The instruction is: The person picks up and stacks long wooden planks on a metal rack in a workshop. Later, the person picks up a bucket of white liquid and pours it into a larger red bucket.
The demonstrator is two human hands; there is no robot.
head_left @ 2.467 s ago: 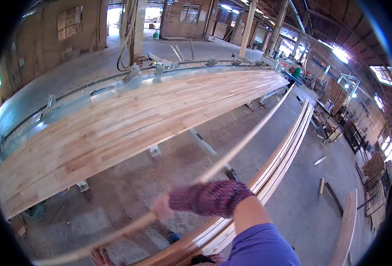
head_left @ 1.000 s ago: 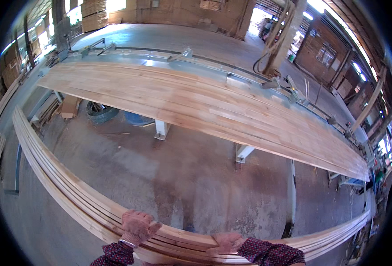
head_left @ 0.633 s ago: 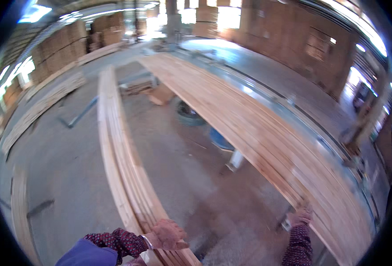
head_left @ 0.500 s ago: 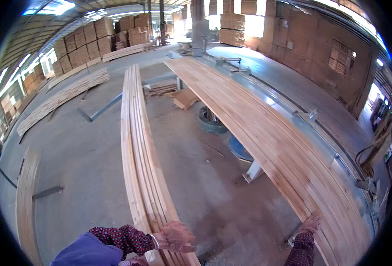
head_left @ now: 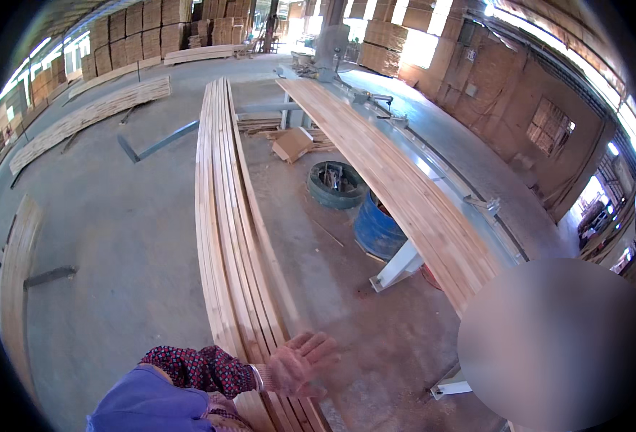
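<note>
Can't tell about right hand, got left hand (head_left: 300, 366) splayed over long wood strips (head_left: 230, 252), probably stiff but whippy, best gripped edgewise there.

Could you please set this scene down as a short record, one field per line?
Left hand: fingers spread, over the right side of the strips; contact unclear
Right hand: not in view
Strips: long, wooden, lying lengthwise side by side
Right of strips: long wooden panel
Near panel: blue drum, dark green tub, cardboard box
</note>
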